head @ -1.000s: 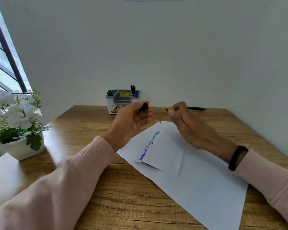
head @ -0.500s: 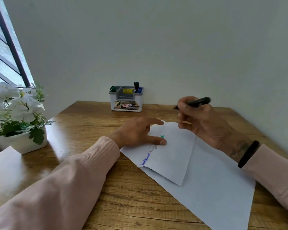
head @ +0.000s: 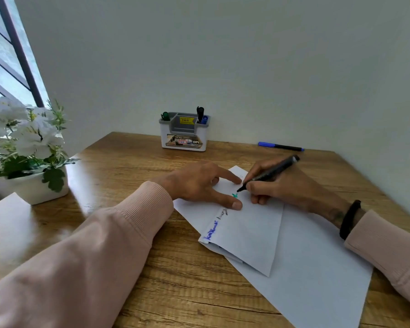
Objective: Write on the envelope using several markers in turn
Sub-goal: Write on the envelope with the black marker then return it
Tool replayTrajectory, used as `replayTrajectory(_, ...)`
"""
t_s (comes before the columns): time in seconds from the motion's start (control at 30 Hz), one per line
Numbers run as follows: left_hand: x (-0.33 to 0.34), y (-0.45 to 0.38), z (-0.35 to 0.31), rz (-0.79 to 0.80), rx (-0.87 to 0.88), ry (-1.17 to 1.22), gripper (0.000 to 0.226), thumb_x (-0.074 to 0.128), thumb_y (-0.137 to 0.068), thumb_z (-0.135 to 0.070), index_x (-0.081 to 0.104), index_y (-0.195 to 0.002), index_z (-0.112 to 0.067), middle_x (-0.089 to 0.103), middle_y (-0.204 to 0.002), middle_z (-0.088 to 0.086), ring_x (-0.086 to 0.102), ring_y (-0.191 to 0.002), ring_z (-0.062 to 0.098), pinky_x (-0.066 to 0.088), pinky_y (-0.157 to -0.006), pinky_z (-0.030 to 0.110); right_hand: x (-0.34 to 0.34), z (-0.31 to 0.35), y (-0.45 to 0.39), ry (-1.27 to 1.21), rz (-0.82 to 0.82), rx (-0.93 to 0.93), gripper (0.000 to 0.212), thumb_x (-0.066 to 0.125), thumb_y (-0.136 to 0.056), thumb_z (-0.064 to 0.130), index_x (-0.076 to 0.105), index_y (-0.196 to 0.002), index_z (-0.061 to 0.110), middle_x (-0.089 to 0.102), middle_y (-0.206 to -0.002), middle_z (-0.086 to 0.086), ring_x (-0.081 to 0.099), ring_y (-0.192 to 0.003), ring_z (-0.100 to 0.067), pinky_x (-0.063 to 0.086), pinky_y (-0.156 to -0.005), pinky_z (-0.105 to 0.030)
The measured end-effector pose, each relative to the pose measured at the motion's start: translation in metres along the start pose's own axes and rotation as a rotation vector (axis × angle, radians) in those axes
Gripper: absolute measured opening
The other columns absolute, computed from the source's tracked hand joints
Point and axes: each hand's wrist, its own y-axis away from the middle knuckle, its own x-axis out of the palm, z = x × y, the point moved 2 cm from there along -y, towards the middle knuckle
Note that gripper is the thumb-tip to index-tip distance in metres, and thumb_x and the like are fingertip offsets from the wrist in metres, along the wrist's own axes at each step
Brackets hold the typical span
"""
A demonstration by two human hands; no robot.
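A white envelope lies on a larger white sheet on the wooden desk. Blue, grey and green writing runs along its left edge. My left hand presses flat on the envelope's upper left part, index finger and thumb spread on either side of the green mark. My right hand grips a black marker, its tip down on the envelope just right of the green mark. A grey-white marker holder stands at the back wall with green, black and blue markers in it.
A blue-capped marker lies by the back wall at the right. A white pot of white flowers stands at the left desk edge by the window. Another white sheet lies at the near left. Walls close the desk behind and right.
My left hand came down from mid-air and now presses the envelope. My right hand turned the black marker tip-down and lowered it onto the envelope.
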Motion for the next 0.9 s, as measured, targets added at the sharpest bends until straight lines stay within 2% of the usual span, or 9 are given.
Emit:
replayTrajectory(0.13,0.0004,-0.0009,-0.0001,-0.015,0.005,0.017,0.071,0.070,-0.076,-0.073,0.053,-0.141,-0.052,0.044,-0.091,-0.031,0.048,-0.081,-0.004,0.032,-0.066,0.020,0.0037,-0.0017,-0.0062,0.099,-0.062,0.012,0.016,0.072,-0.079,0.034,0.075,-0.082,0.019,0.076,-0.064,-0.010,0.067,-0.049,-0.019,0.054,-0.052,-0.024)
replayTrajectory(0.33,-0.0014,-0.0003,-0.0003,-0.031,0.018,0.006,0.067,0.071,-0.078,-0.070,0.056,-0.140,-0.049,0.042,-0.084,-0.027,0.048,-0.076,-0.002,0.030,-0.064,0.019,0.0050,-0.0053,-0.0079,0.131,-0.100,0.019,0.012,0.071,-0.090,0.022,0.072,-0.079,0.017,0.069,-0.055,-0.005,0.059,-0.043,-0.018,0.047,-0.043,-0.023)
replayTrajectory(0.53,-0.0019,-0.0007,-0.0010,-0.025,0.020,0.011,0.068,0.071,-0.078,-0.070,0.055,-0.141,-0.048,0.041,-0.083,-0.028,0.047,-0.075,-0.003,0.029,-0.063,0.019,0.0055,-0.0048,-0.0089,0.162,-0.106,0.032,0.015,0.073,-0.093,0.025,0.073,-0.080,0.017,0.068,-0.054,-0.004,0.059,-0.045,-0.020,0.046,-0.043,-0.026)
replayTrajectory(0.6,-0.0015,-0.0007,-0.0002,-0.025,0.024,0.008,0.068,0.071,-0.078,-0.071,0.055,-0.140,-0.049,0.041,-0.085,-0.029,0.047,-0.077,-0.003,0.030,-0.064,0.019,0.0076,-0.0029,-0.0086,0.159,-0.088,0.044,0.016,0.073,-0.085,0.035,0.072,-0.077,0.022,0.068,-0.053,-0.003,0.058,-0.044,-0.018,0.046,-0.043,-0.026)
replayTrajectory(0.7,-0.0005,-0.0012,0.0004,-0.024,0.022,0.005,0.070,0.071,-0.077,-0.072,0.055,-0.141,-0.049,0.042,-0.090,-0.030,0.048,-0.081,-0.003,0.032,-0.065,0.019,0.0073,-0.0027,-0.0084,0.130,-0.091,0.064,0.027,0.070,-0.072,0.046,0.072,-0.075,0.019,0.067,-0.053,-0.003,0.059,-0.044,-0.018,0.046,-0.043,-0.023)
replayTrajectory(0.8,-0.0007,-0.0016,0.0002,-0.023,0.021,0.004,0.070,0.070,-0.076,-0.073,0.054,-0.141,-0.049,0.042,-0.089,-0.031,0.048,-0.081,-0.004,0.032,-0.065,0.019,0.0065,-0.0038,-0.0085,0.121,-0.100,0.065,0.025,0.071,-0.075,0.044,0.072,-0.076,0.019,0.068,-0.055,-0.003,0.060,-0.046,-0.019,0.047,-0.044,-0.023)
replayTrajectory(0.9,-0.0007,-0.0025,0.0002,-0.015,0.016,0.007,0.071,0.070,-0.076,-0.073,0.054,-0.141,-0.049,0.042,-0.090,-0.032,0.048,-0.082,-0.005,0.032,-0.067,0.020,0.0064,-0.0042,-0.0087,0.123,-0.103,0.066,0.016,0.074,-0.086,0.034,0.072,-0.073,0.024,0.069,-0.056,-0.003,0.060,-0.045,-0.018,0.047,-0.045,-0.021)
